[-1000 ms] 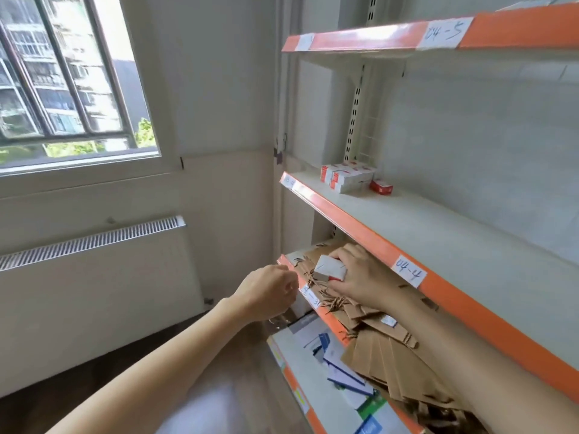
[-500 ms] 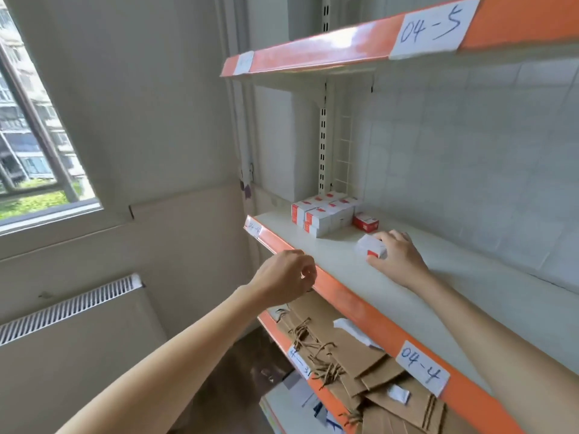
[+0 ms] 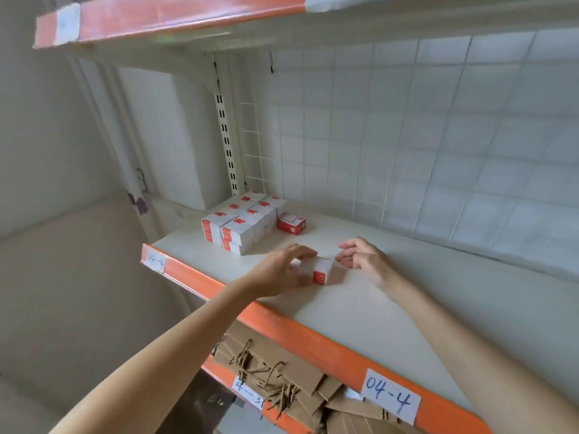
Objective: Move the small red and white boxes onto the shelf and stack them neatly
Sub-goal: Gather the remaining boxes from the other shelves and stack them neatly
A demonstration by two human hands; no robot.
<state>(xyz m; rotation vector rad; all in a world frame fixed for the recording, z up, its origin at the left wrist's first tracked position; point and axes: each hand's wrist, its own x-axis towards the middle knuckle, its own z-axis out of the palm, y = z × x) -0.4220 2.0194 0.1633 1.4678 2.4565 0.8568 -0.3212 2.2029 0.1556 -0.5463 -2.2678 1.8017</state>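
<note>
A small red and white box [image 3: 321, 272] is being gripped on the shelf [image 3: 360, 305] by the left hand [image 3: 279, 272]; the right hand [image 3: 360, 258], loosely spread, is being held just beside it.

A white tiled wall [image 3: 438, 136] stood far behind; a plain pale wall [image 3: 47, 151] rose at left. A slotted metal upright [image 3: 226, 142] ran down the far corner; soft daylight fell evenly.

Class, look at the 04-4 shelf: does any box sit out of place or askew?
Yes. One mostly red box lies alone beside the neat stack, angled to it. Another box sits apart, touched by the left hand.
</note>
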